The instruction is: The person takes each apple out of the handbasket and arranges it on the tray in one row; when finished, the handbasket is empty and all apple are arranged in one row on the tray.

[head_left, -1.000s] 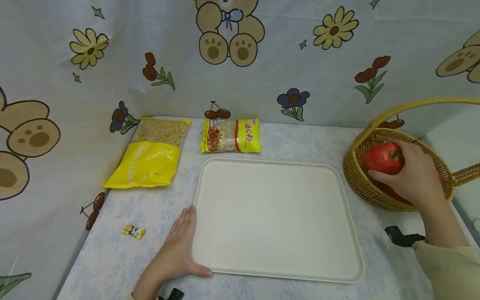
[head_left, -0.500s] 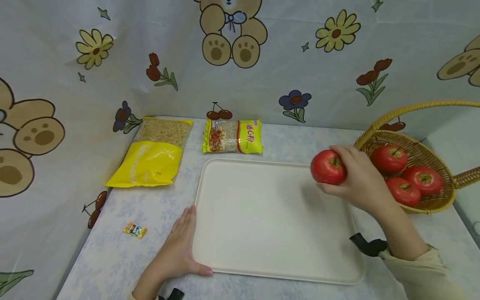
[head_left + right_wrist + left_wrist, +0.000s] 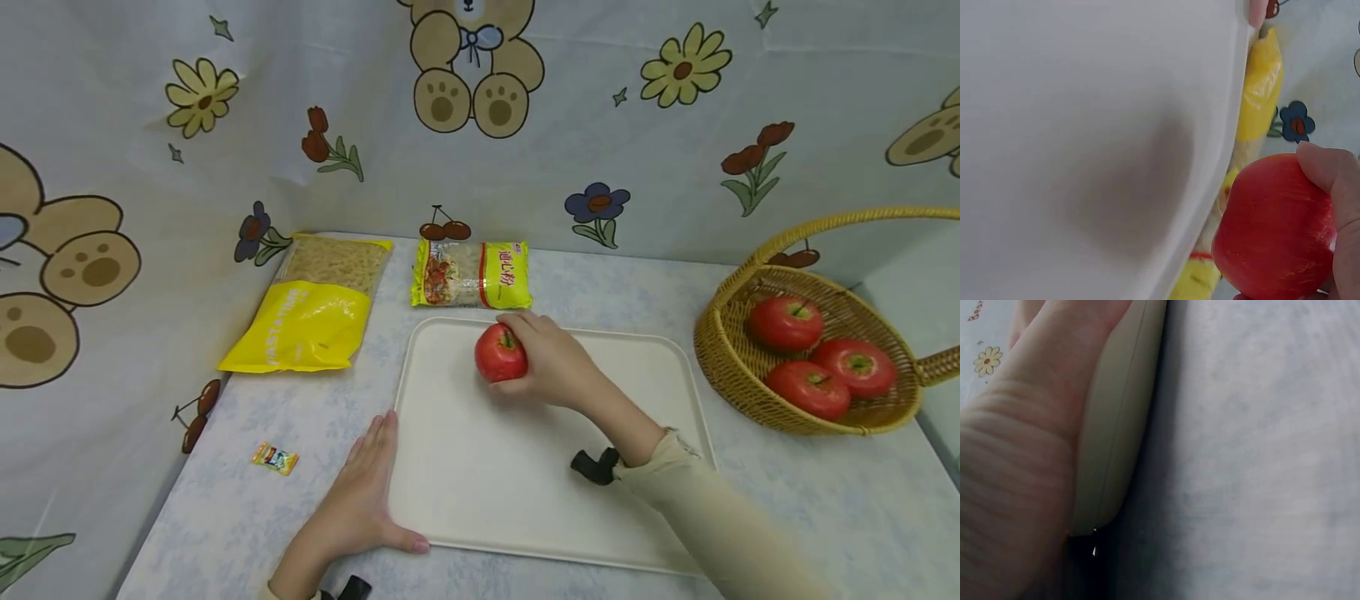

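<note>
A glossy red apple (image 3: 499, 355), paler around the stem, sits in the person's right grip (image 3: 553, 363), fingers at its back and thumb at its front. It's held over the rear part of the tray (image 3: 480, 483), left of the middle, stem end up, with a soft shadow below it. The tray is off-white, rectangular, round-cornered, with a low raised rim, and it lies flat on the desk (image 3: 213, 517). The person's left grip (image 3: 358, 503) rests along its left edge, fingers straight, thumb at the near left corner.
</note>
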Action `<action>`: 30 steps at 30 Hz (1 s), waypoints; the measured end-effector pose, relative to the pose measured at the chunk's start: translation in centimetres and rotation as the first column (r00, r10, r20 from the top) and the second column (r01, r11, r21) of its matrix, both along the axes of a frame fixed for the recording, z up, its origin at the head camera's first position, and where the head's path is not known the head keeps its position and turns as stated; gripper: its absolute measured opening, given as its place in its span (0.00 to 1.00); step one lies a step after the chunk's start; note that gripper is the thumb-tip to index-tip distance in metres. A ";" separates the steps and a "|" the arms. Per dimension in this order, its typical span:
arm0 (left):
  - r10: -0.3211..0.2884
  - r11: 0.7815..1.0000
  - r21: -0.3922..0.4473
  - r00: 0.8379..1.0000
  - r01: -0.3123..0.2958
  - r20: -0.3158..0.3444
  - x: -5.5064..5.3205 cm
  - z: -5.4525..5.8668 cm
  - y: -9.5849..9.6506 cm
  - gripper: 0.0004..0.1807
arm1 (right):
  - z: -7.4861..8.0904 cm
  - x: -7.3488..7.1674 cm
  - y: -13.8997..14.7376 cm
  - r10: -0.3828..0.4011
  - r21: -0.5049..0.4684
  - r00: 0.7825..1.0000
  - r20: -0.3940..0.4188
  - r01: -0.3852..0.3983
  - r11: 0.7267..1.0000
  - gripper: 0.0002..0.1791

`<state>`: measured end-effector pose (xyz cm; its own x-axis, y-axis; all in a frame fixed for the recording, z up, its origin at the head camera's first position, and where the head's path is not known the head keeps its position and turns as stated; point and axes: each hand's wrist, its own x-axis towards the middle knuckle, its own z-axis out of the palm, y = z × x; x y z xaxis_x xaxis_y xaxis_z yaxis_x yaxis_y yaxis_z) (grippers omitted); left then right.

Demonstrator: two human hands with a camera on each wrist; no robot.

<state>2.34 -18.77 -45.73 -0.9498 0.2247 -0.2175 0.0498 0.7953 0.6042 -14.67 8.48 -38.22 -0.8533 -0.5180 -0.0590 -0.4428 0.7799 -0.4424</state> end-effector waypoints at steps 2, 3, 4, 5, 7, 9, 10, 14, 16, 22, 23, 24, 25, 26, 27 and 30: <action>-0.003 1.000 -0.006 1.000 0.003 0.017 -0.1 0.0 0.0 0.93 | -0.6 -0.3 -1.3 0.012 -0.008 1.000 0.020 -0.012 1.000 0.51; -0.004 1.000 -0.010 1.000 0.005 0.025 -0.1 0.0 0.0 0.93 | -0.9 -0.4 -1.9 0.016 -0.012 0.999 0.028 -0.016 1.000 0.51; -0.005 1.000 -0.015 0.999 0.006 0.036 -0.1 -0.1 0.0 0.93 | -1.1 -0.6 -2.5 0.015 -0.019 0.999 0.038 -0.015 1.000 0.51; -0.005 1.000 -0.018 0.999 0.006 0.041 -0.1 -0.1 0.0 0.93 | -1.3 -0.7 -3.0 0.019 -0.024 0.999 0.041 -0.018 1.000 0.50; -0.005 1.000 -0.023 0.999 0.006 0.044 -0.1 -0.1 0.1 0.93 | -1.6 -0.9 -4.0 0.024 -0.033 0.999 0.042 -0.023 0.999 0.50; -0.004 1.000 -0.029 0.999 0.006 0.048 -0.1 -0.1 0.1 0.93 | -1.9 -1.0 -4.9 0.034 -0.041 0.999 0.039 -0.033 0.999 0.51; -0.004 1.000 -0.028 0.999 0.005 0.048 -0.1 0.0 0.0 0.93 | -2.1 -1.0 -5.3 0.041 -0.044 0.998 0.037 -0.039 0.998 0.51; 0.001 1.000 -0.019 0.998 0.001 0.063 -0.1 0.0 0.1 0.93 | -2.7 -1.1 -6.7 0.059 -0.071 0.997 0.040 -0.056 0.996 0.52; 0.001 1.000 -0.016 0.998 0.001 0.070 -0.1 0.1 0.1 0.92 | -2.9 -1.1 -7.2 0.059 -0.082 0.997 0.043 -0.055 0.995 0.52; 0.003 1.000 -0.015 0.997 -0.002 0.071 -0.1 0.1 0.2 0.92 | -3.4 -1.2 -8.0 0.048 -0.094 0.998 0.047 -0.043 0.995 0.53; 0.006 1.000 -0.012 0.998 -0.005 0.067 -0.1 0.1 0.2 0.93 | -3.5 -1.2 -8.1 0.048 -0.099 0.998 0.046 -0.043 0.994 0.54; 0.009 1.000 -0.012 0.998 -0.008 0.067 -0.1 0.1 0.2 0.93 | -3.5 -1.2 -8.1 0.044 -0.106 0.998 0.047 -0.039 0.994 0.54; 0.011 1.000 -0.009 0.998 -0.010 0.066 -0.1 0.1 0.2 0.93 | -3.7 -1.2 -8.1 0.040 -0.111 0.998 0.047 -0.035 0.993 0.54; 0.014 1.000 -0.009 0.998 -0.013 0.066 -0.1 0.1 0.2 0.93 | -3.8 -1.2 -8.2 0.037 -0.121 0.998 0.048 -0.031 0.992 0.54; 0.016 1.000 -0.010 0.997 -0.016 0.069 -0.1 0.1 0.1 0.93 | -3.9 -1.3 -8.2 0.034 -0.130 0.998 0.053 -0.026 0.991 0.54; 0.017 1.000 -0.013 0.997 -0.016 0.077 -0.1 0.1 0.1 0.93 | -4.1 -1.3 -8.3 0.027 -0.147 0.997 0.067 -0.017 0.989 0.54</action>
<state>2.24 -18.64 -45.62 -0.9338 0.2060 -0.2925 -0.0097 0.8028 0.5962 -15.93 0.21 -42.31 -0.8383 -0.5438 -0.0392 -0.4236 0.6948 -0.5813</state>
